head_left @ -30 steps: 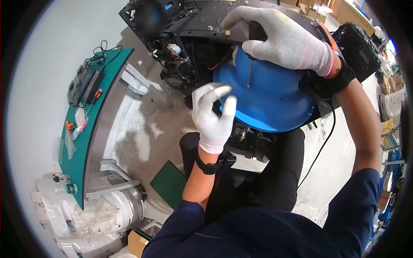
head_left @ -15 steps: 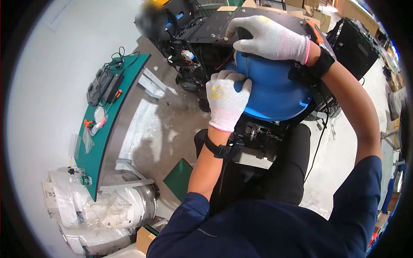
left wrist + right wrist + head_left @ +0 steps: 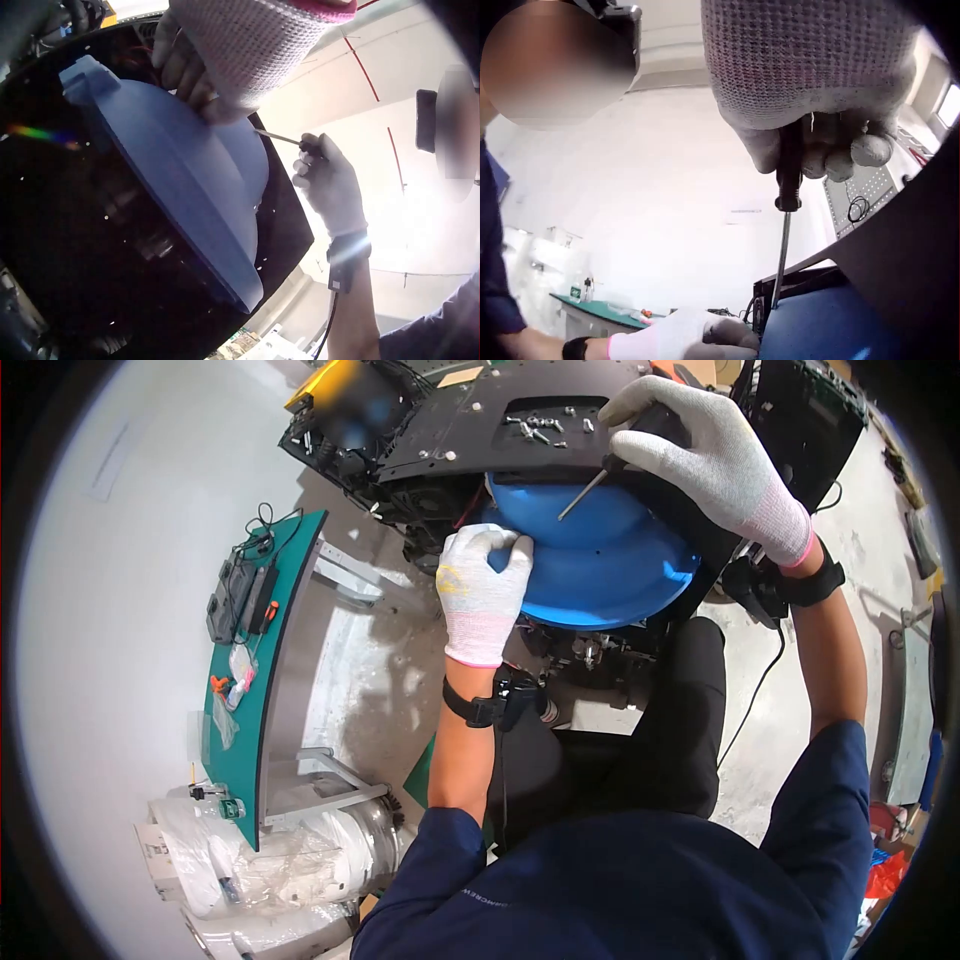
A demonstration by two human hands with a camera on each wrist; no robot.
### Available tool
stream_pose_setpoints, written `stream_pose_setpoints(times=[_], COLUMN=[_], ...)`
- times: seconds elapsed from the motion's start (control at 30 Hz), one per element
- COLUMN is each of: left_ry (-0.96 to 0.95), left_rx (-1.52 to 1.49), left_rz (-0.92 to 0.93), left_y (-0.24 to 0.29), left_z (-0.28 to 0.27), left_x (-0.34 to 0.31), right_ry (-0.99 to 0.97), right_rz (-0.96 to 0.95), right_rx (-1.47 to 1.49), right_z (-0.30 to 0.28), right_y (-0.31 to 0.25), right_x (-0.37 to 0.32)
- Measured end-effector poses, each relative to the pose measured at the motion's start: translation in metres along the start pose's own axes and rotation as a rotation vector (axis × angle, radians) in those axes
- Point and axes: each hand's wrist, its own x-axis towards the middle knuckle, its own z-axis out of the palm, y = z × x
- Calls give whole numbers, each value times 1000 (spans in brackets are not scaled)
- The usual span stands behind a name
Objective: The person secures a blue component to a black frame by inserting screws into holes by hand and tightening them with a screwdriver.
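Observation:
My gloved right hand (image 3: 715, 465) grips a screwdriver (image 3: 788, 184) by its black handle, and the metal shaft slants down over the curved blue plastic cover (image 3: 600, 580). In the right wrist view the shaft's tip overlaps the cover's edge. At the left edge of the same cover is my gloved left hand (image 3: 480, 595), its fingers bent and its thumb near the index finger. The left wrist view has these bent fingers (image 3: 184, 71) right at the cover's surface. I cannot tell whether they pinch anything.
Several loose screws (image 3: 540, 430) lie in a recess of the black machine panel (image 3: 450, 445) above the cover. To the left stands a green-topped table (image 3: 270, 690) with a screwdriver and cabled devices. Plastic-wrapped white parts (image 3: 310, 860) are below it.
My left hand first reached onto the blue cover near the screwdriver tip, then shifted left to the cover's edge. The right hand has moved right with the screwdriver, now more tilted.

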Motion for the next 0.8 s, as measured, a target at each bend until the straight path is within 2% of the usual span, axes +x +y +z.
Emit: stream_pose_setpoints(times=[0.03,0.13,0.17,0.2,0.27,0.3,0.33,0.53,0.6,0.7,0.8], left_ry=[9,-24,-33,-40,-62,-74,-78,-93,-99,-111,-97], left_rx=[-16,-6,20,44,38,24,33,156,178,184,159], left_rz=[20,17,5,-4,-36,-77,-76,-37,-57,-118,-144], left_y=[-2,-3,-3,-3,-6,-8,-7,9,14,17,15], left_z=[0,-1,-2,-2,-2,-3,-4,-6,-6,-6,-4], left_x=[1,-1,-1,-1,-1,-1,-2,-3,-2,3,1], right_ry=[2,43,11,19,55,28,33,57,88,75,100], right_rz=[80,39,184,190,-30,61,62,50,-24,22,-44], right_rx=[59,119,155,166,56,132,140,197,32,146,51], right_z=[-1,2,1,2,4,3,4,4,-5,7,7], right_y=[-4,4,-4,0,7,4,6,2,-16,7,8], right_x=[-2,-5,-5,-5,-5,-6,-6,-9,-12,-8,-8])
